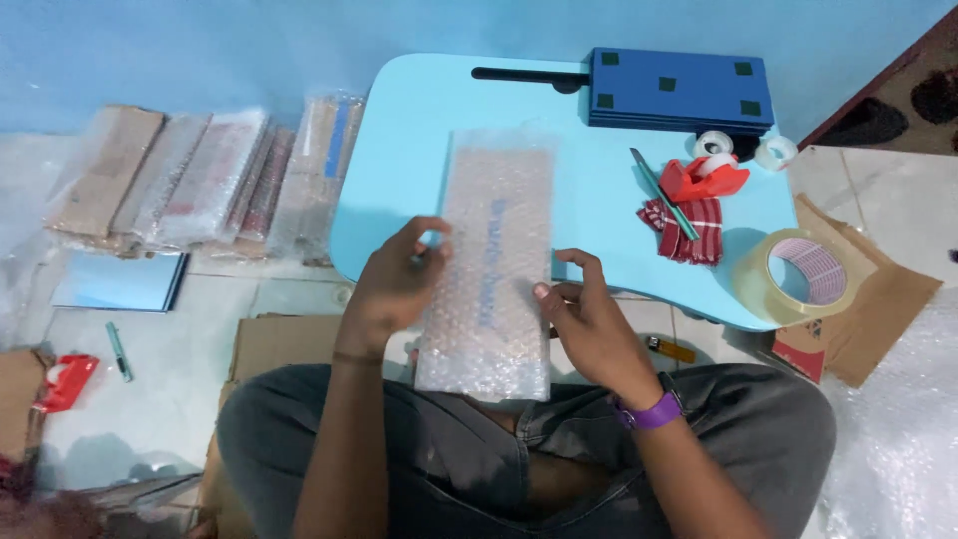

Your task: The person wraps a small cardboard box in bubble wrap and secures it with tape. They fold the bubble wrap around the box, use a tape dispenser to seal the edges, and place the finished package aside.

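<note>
Bubble-wrapped parcel (491, 269), long and flat, lies lengthwise with its far end on the light blue lap table (419, 130) and its near end over the person's lap. Left hand (391, 289) grips the parcel's left edge, thumb on top, fingers curled under. Right hand (589, 324) pinches the right edge with fingertips, purple watch (651, 411) on that wrist

Head view only: wrap looks loose and not taped, so it could spring open if either hand lets go. Near end hangs unsupported, so the parcel may tip off the table edge. Big roll of clear tape (793, 274) sits on the table's right corner, half over the edge, and a nudge could drop it. Green cutter (662, 192) lies on a red checked cloth (687, 230) beside the red tape dispenser (704, 178), so a blind reach risks a nick. Wrapped parcels (200, 175) stack on the floor at left
</note>
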